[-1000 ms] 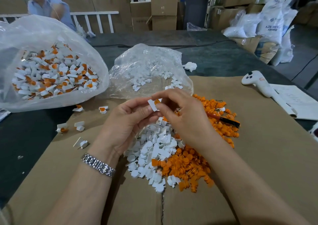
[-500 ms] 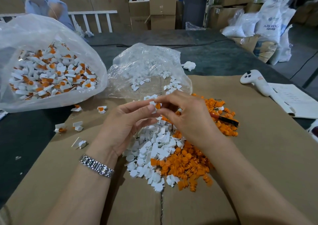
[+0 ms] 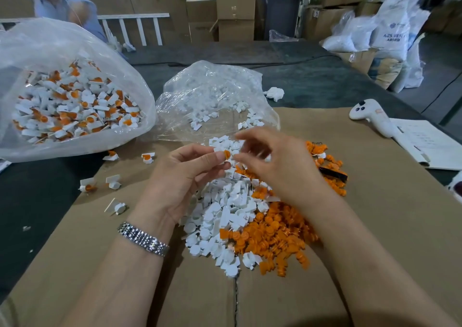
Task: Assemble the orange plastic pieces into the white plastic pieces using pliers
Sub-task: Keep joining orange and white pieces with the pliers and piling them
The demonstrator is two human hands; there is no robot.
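Two hands meet above a mixed heap on a cardboard sheet spread over the dark tabletop. The left hand, a metal watch on its wrist, pinches an orange piece between thumb and forefinger, with a bit of white showing just under it. The right hand hovers just beside it, blurred, fingers loosely curled and gripping nothing I can make out. Below them lie the white pieces and, to their right, the orange pieces, touching and partly mixed. Dark pliers lie among the orange ones beyond the right hand. A big bag of assembled parts sits at far left; a smaller bag of white parts sits behind the heap. A few assembled parts lie loose near the sheet's left edge. A white controller and papers rest at right
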